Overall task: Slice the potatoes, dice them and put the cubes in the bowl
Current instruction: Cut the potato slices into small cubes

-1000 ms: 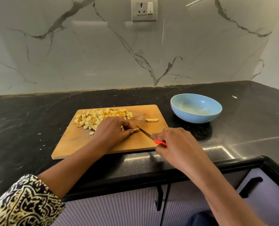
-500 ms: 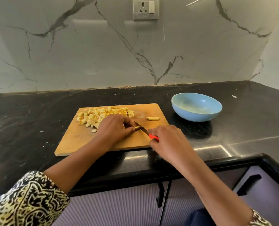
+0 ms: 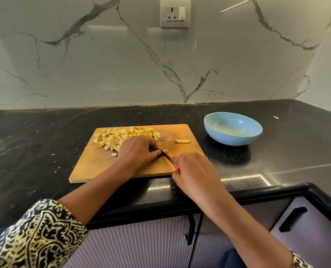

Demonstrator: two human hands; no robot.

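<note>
one wooden cutting board (image 3: pixel 95 165) lies on the black desk (image 3: pixel 35 142). one heap of potato cubes (image 3: pixel 118 138), too many to count, sits at the board's far left. one potato stick (image 3: pixel 182 141) lies alone near its far right. mid-board, the left hand (image 3: pixel 137 151), fingers curled, pins one small potato piece (image 3: pixel 165 151), mostly hidden. the right hand (image 3: pixel 191 171) is wrapped around one knife (image 3: pixel 166 156), its red handle nearly covered and its blade at that piece. one blue bowl (image 3: pixel 232 141) stands just right of the board.

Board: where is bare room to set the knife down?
Free: board's near-left corner, between cubes and near edge; counter in front of the bowl. Crowded: board's middle, where left hand holds a piece by the knife in right hand; far-left holds cubes; a stick lies far-right.
</note>
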